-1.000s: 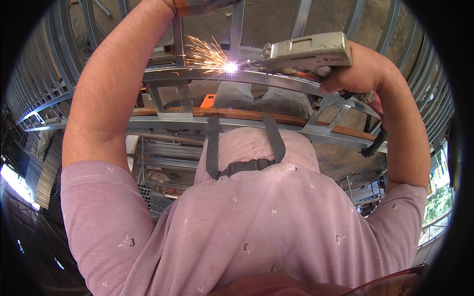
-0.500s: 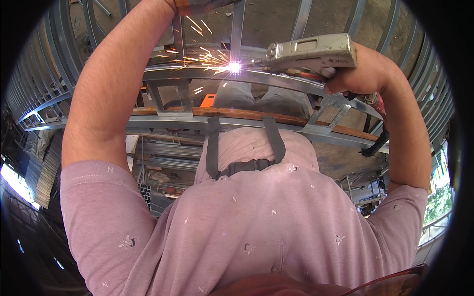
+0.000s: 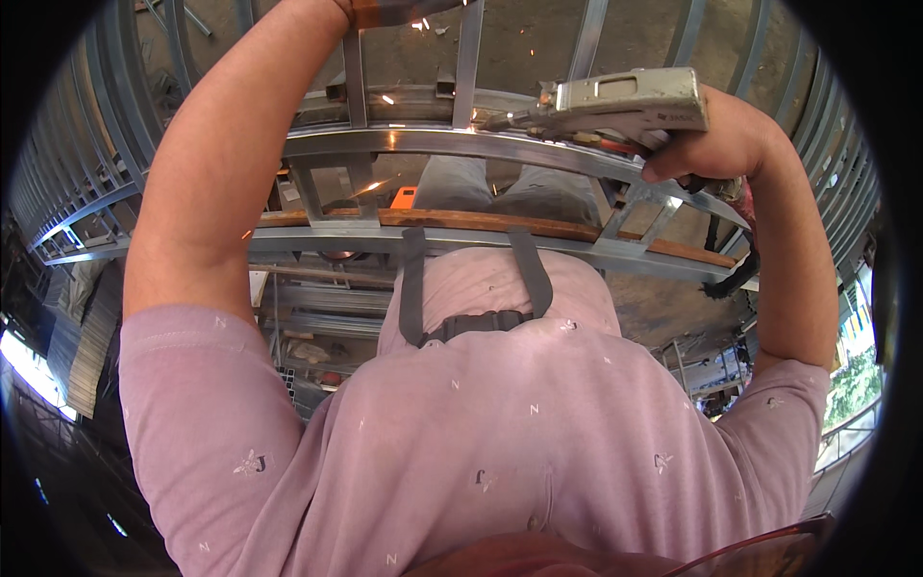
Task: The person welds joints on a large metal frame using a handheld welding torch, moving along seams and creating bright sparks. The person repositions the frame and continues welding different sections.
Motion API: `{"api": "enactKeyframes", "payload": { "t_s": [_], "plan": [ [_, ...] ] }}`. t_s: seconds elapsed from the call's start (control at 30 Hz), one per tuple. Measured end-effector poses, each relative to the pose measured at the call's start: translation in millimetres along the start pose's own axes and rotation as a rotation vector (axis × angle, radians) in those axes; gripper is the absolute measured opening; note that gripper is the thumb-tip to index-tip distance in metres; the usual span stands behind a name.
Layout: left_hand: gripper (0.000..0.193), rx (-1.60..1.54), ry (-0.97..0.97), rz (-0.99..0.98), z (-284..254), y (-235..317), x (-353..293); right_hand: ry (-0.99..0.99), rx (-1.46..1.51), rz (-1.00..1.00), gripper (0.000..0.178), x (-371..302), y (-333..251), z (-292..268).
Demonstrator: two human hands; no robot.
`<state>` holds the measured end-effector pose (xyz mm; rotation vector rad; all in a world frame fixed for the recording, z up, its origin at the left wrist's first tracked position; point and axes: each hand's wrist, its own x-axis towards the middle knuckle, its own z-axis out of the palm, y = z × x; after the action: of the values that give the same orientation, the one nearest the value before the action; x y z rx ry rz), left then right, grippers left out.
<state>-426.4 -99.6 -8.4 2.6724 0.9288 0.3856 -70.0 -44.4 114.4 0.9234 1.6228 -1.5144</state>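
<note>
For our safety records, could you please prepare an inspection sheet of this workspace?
Surface: metal frame, with a brown strip along its near side.
Job's things: welding gun, its tip near an upright's foot; scattered sparks.
Clutter: orange object beyond the brown strip, too little visible to identify.
Left hand: covered, at the upper edge; grip unclear.
Right hand: bare, gripping the welding gun.
Cables: dark cable-like length below the right hand.
Surroundings: metal bars on both sides; ground beyond.
</note>
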Motion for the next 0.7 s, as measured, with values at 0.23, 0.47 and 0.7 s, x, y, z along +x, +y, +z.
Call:
{"api": "enactKeyframes", "payload": {
  "t_s": [0.23,0.47,0.7],
  "plan": [
    [0.045,0.052,0.014,-0.078,-18.7,-4.1,-24.7,0.100,0.134,-0.035,0.054,-42.3,-26.1,-8.3],
    [0.047,0.118,-0.162,-0.097,-49.4,-43.5,-91.4,0.033,0.096,-0.150,0.050,4.7,-87.1,7.4],
    [0.048,0.055,-0.120,-0.101,-46.8,-46.4,-95.4,-0.104,0.155,-0.090,0.048,58.6,-107.2,23.2]
  ]
}}
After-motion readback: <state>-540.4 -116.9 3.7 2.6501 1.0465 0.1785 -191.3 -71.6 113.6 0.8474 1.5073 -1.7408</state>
